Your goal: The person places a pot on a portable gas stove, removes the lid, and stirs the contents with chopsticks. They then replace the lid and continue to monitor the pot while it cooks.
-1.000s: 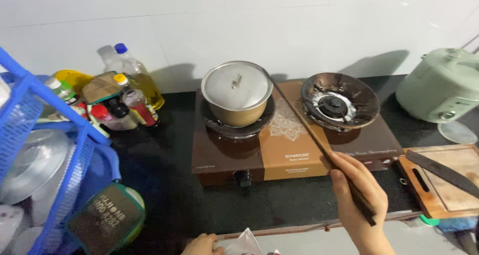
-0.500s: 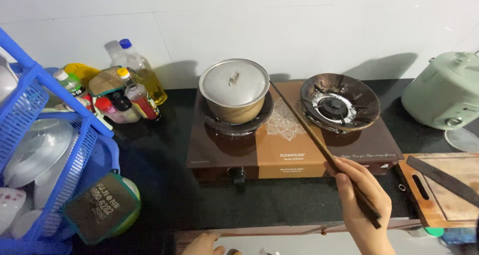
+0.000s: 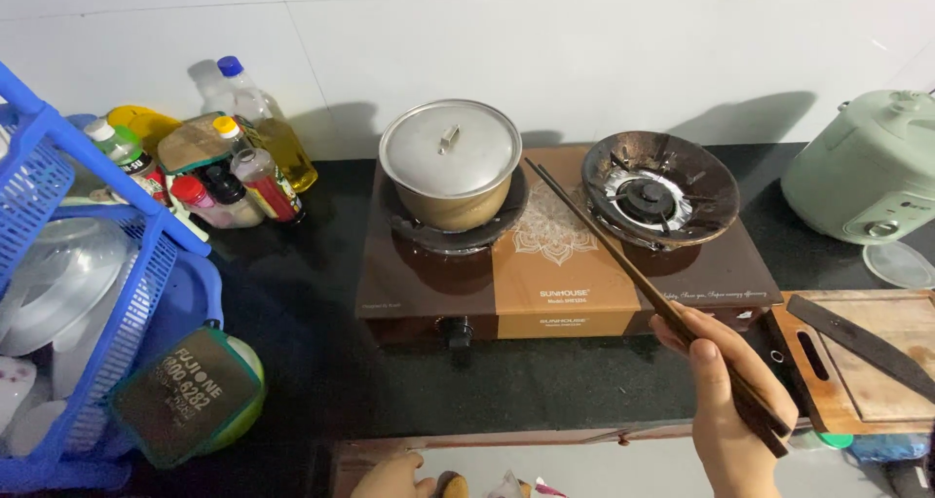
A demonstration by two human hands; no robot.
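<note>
**Our right hand holds long chopsticks over the stove**

Nearest to us, at the bottom edge, our left hand (image 3: 394, 477) shows only in part, below the front edge of the black bench (image 3: 292, 294); it lies close to some small things we cannot identify, and we cannot tell if its grip is closed or open.

A little further, our right hand (image 3: 732, 401) rises from the lower right with the thumb upward. Its grip is closed around the lower end of a pair of dark wooden chopsticks (image 3: 623, 259). The chopsticks go diagonally up and to the left, over the brown gas stove (image 3: 555, 284), and their tips are between the two burners.

On the left burner stands a metal pot (image 3: 451, 167) with its lid on. The right burner (image 3: 659, 194) carries nothing.

At the right lies a wooden cutting board (image 3: 877, 362) with a dark knife (image 3: 862, 342) on it, and behind it a pale green rice cooker (image 3: 870, 167). At the left are a blue dish rack (image 3: 88, 284) and several bottles (image 3: 243, 157) by the white wall.
</note>
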